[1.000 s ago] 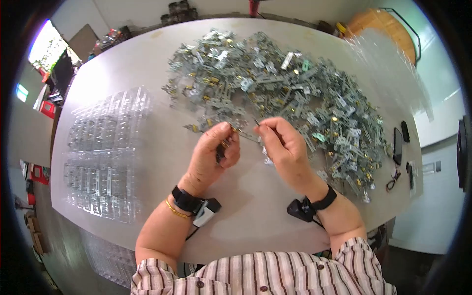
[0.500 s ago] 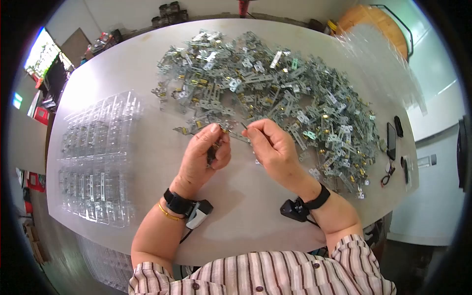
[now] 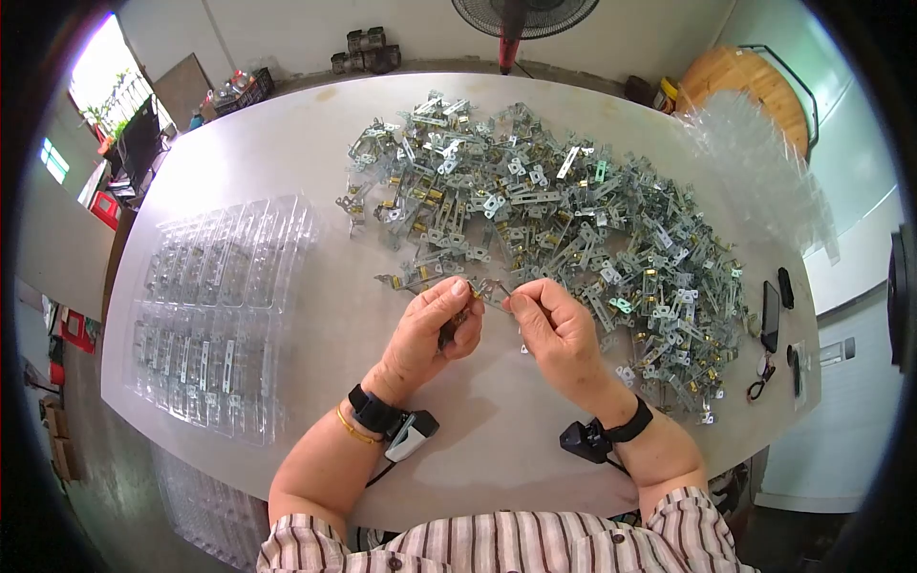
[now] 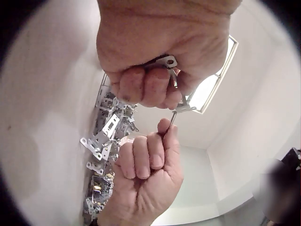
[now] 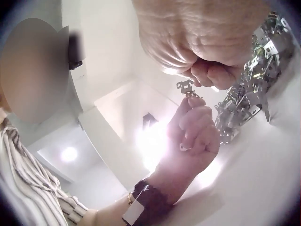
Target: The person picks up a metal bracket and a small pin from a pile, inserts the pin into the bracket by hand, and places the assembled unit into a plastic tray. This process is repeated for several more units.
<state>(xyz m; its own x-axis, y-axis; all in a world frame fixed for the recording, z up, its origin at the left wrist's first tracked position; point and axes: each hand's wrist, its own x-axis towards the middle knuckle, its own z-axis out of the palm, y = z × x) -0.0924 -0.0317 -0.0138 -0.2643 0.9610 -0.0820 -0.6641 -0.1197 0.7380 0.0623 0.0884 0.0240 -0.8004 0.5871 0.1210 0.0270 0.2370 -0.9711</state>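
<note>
In the head view the left hand [image 3: 432, 328] curls round small metal parts; the left wrist view shows a flat bracket [image 4: 168, 61] with a hole poking out of its curled fingers. The right hand [image 3: 562, 336] pinches a thin metal rod [image 4: 173, 120] between thumb and forefinger, and the rod's far end meets a metal piece at the left fingertips. A small bracket [image 5: 185, 86] stands out from the left hand's fingertips in the right wrist view. Just beyond both hands lies a wide heap of metal brackets [image 3: 535, 197] with brass-coloured bits.
Clear plastic trays [image 3: 272, 320] holding metal parts lie at the table's left. At the back right is a pile of clear plastic [image 3: 755, 162]. A phone [image 3: 770, 315] and small dark items lie near the right edge. A fan [image 3: 525, 14] stands behind the table [image 3: 315, 105].
The head view has shifted, so the table and both hands appear lower and further right than half a second ago. Both hands keep their grips, fingertips close together.
</note>
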